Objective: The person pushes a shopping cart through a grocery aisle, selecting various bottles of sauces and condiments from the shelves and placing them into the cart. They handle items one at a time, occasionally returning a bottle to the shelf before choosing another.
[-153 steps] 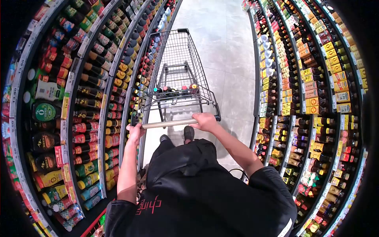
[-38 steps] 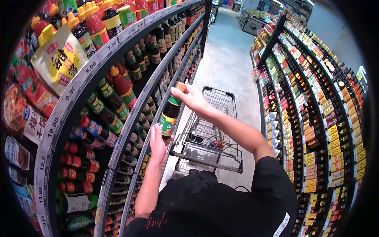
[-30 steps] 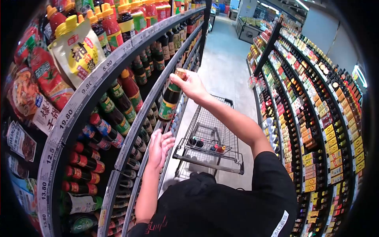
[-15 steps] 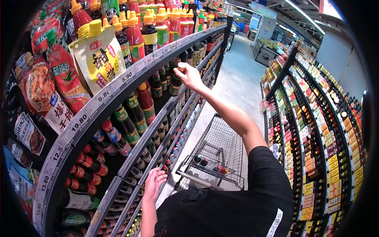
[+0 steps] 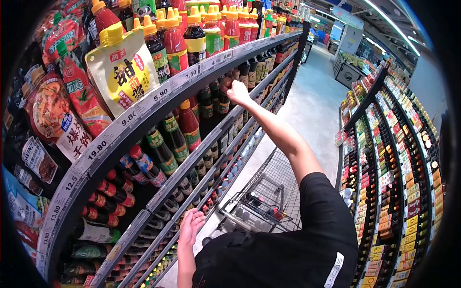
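At the sauce shelves of a supermarket aisle, head view: a person's right hand (image 5: 238,91), at 12 o'clock, is curled tight at the caps of the dark sauce bottles (image 5: 222,102) standing in a row on the middle shelf (image 5: 192,154). The fist hides the neck, so it cannot be told whether it grips one. The arm is stretched out, probably because the row sits back under the price rail (image 5: 158,92). The left hand (image 5: 191,225), at 7 o'clock, hangs open and empty with fingers spread, just beside a lower shelf edge. The wire shopping cart (image 5: 276,177), at 6 o'clock, stands close along the shelves, seemingly to keep it within reach. Several capped bottles (image 5: 261,207) lie in its basket. At 10 o'clock a yellow sauce pouch (image 5: 122,72) leans on the top shelf.
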Tool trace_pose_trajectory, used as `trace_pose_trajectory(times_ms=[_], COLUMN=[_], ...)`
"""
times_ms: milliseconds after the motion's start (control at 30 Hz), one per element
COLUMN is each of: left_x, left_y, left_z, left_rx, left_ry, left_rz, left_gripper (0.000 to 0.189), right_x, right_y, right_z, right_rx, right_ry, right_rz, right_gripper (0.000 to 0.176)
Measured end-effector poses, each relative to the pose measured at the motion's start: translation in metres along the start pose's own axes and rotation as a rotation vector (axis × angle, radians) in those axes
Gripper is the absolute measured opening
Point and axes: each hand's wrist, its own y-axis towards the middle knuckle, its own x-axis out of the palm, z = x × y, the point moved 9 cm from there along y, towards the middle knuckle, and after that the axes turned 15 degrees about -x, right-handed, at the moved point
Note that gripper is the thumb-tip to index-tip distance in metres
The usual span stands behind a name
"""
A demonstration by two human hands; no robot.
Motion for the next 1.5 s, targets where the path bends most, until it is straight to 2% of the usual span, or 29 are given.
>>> trace_pose_trajectory(times_ms=[67, 133, 200, 267, 333, 367, 433, 467, 500, 533, 567, 600, 667, 700, 733, 767, 800, 933, 1000, 1033, 1100, 1133, 1200, 1233, 1300, 1367, 1400, 1467, 1500], left_x=[-0.003, -0.003, -0.002, -0.004, -0.005, -0.010, -0.004, -0.003, -0.003, -0.002, -0.001, 0.002, 0.002, 0.001, 0.000, 0.001, 0.002, 0.010, 0.020, 0.026, 0.036, 0.040, 0.044, 0.045, 0.045, 0.044, 0.044, 0.040, 0.040], left_y=[-0.001, -0.001, -0.001, -0.005, -0.002, -0.006, -0.004, -0.005, -0.007, -0.009, -0.009, -0.010, -0.009, -0.006, -0.003, 0.000, 0.002, 0.020, 0.028, 0.032, 0.038, 0.041, 0.044, 0.044, 0.043, 0.037, 0.035, 0.028, 0.025], left_z=[-0.005, -0.005, -0.006, -0.007, -0.010, -0.013, -0.013, -0.013, -0.011, -0.011, -0.011, -0.011, -0.015, -0.020, -0.024, -0.029, -0.035, -0.061, -0.074, -0.078, -0.086, -0.092, -0.101, -0.106, -0.114, -0.120, -0.122, -0.124, -0.125], left_rx=[-0.004, 0.010, 0.004, 0.009, -0.002, 0.004, 0.008, 0.011, 0.013, 0.003, 0.007, -0.005, -0.016, -0.044, -0.068, -0.089, -0.124, -0.251, -0.302, -0.326, -0.358, -0.377, -0.398, -0.400, -0.402, -0.419, -0.422, -0.422, -0.422], left_ry=[-0.010, -0.015, -0.024, 0.007, 0.023, 0.025, 0.031, 0.024, 0.030, 0.042, 0.050, 0.061, 0.080, 0.072, 0.064, 0.070, 0.088, 0.123, 0.152, 0.174, 0.210, 0.240, 0.278, 0.289, 0.303, 0.300, 0.298, 0.302, 0.302], left_rz=[0.011, 0.005, 0.019, 0.056, 0.033, 0.046, 0.039, 0.033, 0.048, 0.058, 0.056, 0.064, 0.076, 0.062, 0.051, 0.051, 0.067, 0.057, 0.056, 0.074, 0.103, 0.116, 0.153, 0.172, 0.213, 0.271, 0.292, 0.337, 0.355], left_gripper=[0.029, 0.029, 0.029, 0.030, 0.032, 0.031, 0.030, 0.030, 0.030, 0.030, 0.030, 0.031, 0.032, 0.033, 0.033, 0.033, 0.032, 0.030, 0.029, 0.028, 0.027, 0.026, 0.026, 0.026, 0.025, 0.024, 0.024, 0.024, 0.024], right_x=[0.003, 0.006, 0.007, 0.010, 0.024, 0.042, 0.031, 0.051, 0.042, 0.048, 0.053, 0.035, 0.021, 0.016, -0.011, -0.015, -0.016, -0.015, 0.014, 0.039, 0.055, 0.063, 0.081, 0.095, 0.115, 0.141, 0.151, 0.162, 0.172], right_y=[-0.002, -0.001, 0.000, 0.007, 0.017, 0.022, 0.021, 0.030, 0.025, 0.029, 0.030, 0.015, 0.002, -0.008, -0.031, -0.047, -0.071, -0.207, -0.300, -0.358, -0.460, -0.508, -0.582, -0.614, -0.655, -0.691, -0.698, -0.707, -0.708], right_z=[0.002, -0.003, 0.000, -0.004, 0.002, 0.014, 0.010, 0.040, 0.026, 0.037, 0.052, 0.033, 0.021, 0.026, -0.002, 0.004, 0.010, 0.058, 0.123, 0.167, 0.212, 0.230, 0.247, 0.255, 0.263, 0.262, 0.261, 0.262, 0.264], right_rx=[0.028, -0.064, -0.017, -0.092, -0.289, -0.251, -0.163, -0.071, -0.253, -0.099, 0.016, 0.139, 0.139, 0.099, 0.071, 0.073, 0.043, -0.034, 0.113, 0.288, 0.515, 0.610, 0.792, 0.809, 0.825, 0.857, 0.851, 0.840, 0.813], right_ry=[-0.030, 0.016, -0.027, -0.133, 0.033, 0.036, 0.008, -0.014, 0.016, -0.099, -0.127, -0.099, -0.090, -0.135, 0.025, 0.009, -0.020, -0.034, -0.096, -0.075, 0.013, -0.054, -0.044, -0.053, -0.032, -0.024, 0.003, -0.063, -0.123], right_rz=[0.005, 0.030, -0.010, -0.057, 0.079, 0.035, 0.007, -0.024, 0.011, -0.068, -0.086, -0.176, -0.159, -0.062, -0.072, 0.018, 0.078, -0.020, -0.185, -0.352, -0.446, -0.482, -0.723, -0.739, -0.759, -1.026, -1.025, -0.983, -0.981], right_gripper=[0.030, 0.028, 0.029, 0.039, 0.037, 0.036, 0.036, 0.034, 0.035, 0.041, 0.054, 0.064, 0.072, 0.073, 0.058, 0.071, 0.065, 0.050, 0.049, 0.047, 0.043, 0.040, 0.037, 0.036, 0.036, 0.032, 0.032, 0.047, 0.046])
